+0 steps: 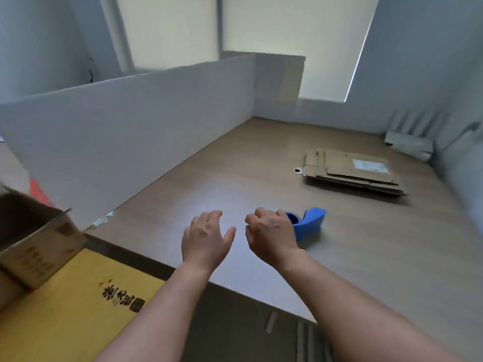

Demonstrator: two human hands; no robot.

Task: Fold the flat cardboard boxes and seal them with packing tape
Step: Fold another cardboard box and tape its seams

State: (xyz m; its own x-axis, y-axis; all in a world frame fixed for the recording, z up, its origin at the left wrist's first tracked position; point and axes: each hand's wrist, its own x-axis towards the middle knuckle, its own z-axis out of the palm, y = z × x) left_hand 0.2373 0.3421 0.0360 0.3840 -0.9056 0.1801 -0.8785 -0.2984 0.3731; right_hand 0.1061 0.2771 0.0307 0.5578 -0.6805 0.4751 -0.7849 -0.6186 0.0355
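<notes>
flat cardboard boxes (350, 176): brown stack, lying flat, far right | tape dispenser (311, 223): blue, upright, nearer, apart from stack

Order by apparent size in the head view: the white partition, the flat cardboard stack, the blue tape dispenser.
1. white partition
2. flat cardboard stack
3. blue tape dispenser, partly hidden behind the right hand

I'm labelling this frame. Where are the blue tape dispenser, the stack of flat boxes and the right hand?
blue tape dispenser (311, 226): head view, blue body.
stack of flat boxes (342, 165): head view, top sheet.
right hand (270, 231): head view, back of hand.
</notes>
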